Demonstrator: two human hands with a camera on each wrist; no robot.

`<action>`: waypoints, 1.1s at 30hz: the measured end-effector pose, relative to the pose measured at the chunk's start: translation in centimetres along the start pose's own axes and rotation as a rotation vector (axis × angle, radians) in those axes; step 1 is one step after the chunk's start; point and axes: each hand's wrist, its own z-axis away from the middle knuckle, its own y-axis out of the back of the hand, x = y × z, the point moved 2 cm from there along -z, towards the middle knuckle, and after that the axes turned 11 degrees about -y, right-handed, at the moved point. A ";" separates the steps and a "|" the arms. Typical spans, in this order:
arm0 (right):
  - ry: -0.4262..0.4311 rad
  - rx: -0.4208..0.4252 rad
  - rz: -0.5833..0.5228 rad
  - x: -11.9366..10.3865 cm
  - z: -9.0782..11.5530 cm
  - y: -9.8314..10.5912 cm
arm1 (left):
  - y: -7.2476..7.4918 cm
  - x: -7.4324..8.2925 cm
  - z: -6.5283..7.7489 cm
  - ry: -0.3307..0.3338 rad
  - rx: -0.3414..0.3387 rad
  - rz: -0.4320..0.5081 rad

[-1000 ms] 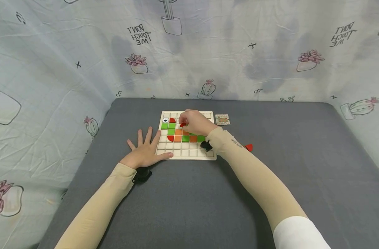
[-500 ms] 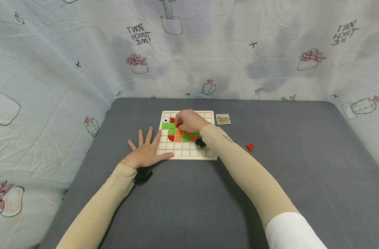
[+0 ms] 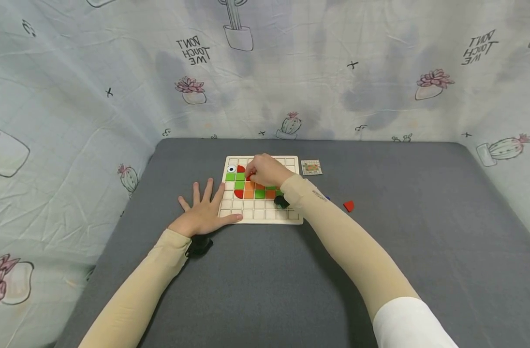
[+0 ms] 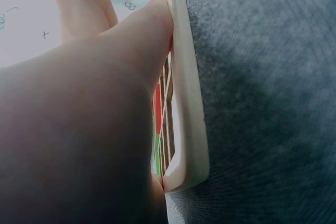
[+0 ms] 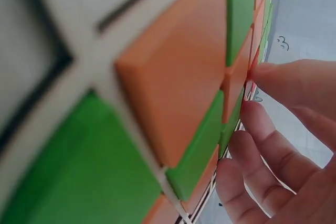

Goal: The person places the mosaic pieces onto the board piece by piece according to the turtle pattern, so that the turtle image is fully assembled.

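A cream grid board (image 3: pixel 260 214) lies on the grey table, partly filled with green, orange and red tiles. My left hand (image 3: pixel 200 212) rests spread at its left side, with the thumb on the front rim (image 4: pixel 190 108) in the left wrist view. Over the upper middle of the grid, my right hand (image 3: pixel 268 170) pinches a red tile (image 3: pixel 249 178) between thumb and fingers, right of a green tile (image 3: pixel 240 177). The hand hides several cells behind it. Orange tiles (image 5: pixel 178 61) fill the foreground of the right wrist view, and the right fingers (image 5: pixel 273 166) are curled past them.
A small pattern card (image 3: pixel 311 167) lies right of the board. A loose red tile (image 3: pixel 349 206) sits farther right on the table, and a bit of a blue piece (image 3: pixel 328 198) peeks out beside the right forearm. A printed curtain (image 3: pixel 317 87) stands behind the table.
My right hand has shifted slightly left with the red tile, down to the cell beside the green one, then stayed nearly still. The left hand has not moved.
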 end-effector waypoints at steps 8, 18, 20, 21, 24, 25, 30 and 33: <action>-0.008 0.041 -0.023 0.4 2.8 0.8 | -0.1 0.0 -0.1 -0.001 0.003 0.023; 0.019 0.097 0.030 1.0 10.0 2.2 | 0.1 0.2 0.2 -0.003 0.011 0.003; 0.010 0.113 0.026 1.3 11.7 2.6 | 0.2 0.2 0.3 -0.007 0.014 0.009; 0.004 0.122 0.028 1.5 12.5 2.7 | 0.2 0.2 0.3 -0.009 0.015 0.011; -0.005 0.158 0.036 2.4 14.6 3.0 | 0.3 0.3 0.4 -0.012 0.017 0.016; -0.014 0.168 0.038 2.7 15.3 3.1 | 0.2 0.3 0.4 -0.013 0.016 0.017; -0.057 0.212 0.040 4.5 18.2 3.1 | 0.2 0.2 0.4 -0.015 0.014 0.017; -0.075 0.234 0.052 5.5 19.7 3.1 | 0.1 0.2 0.4 -0.019 0.017 0.018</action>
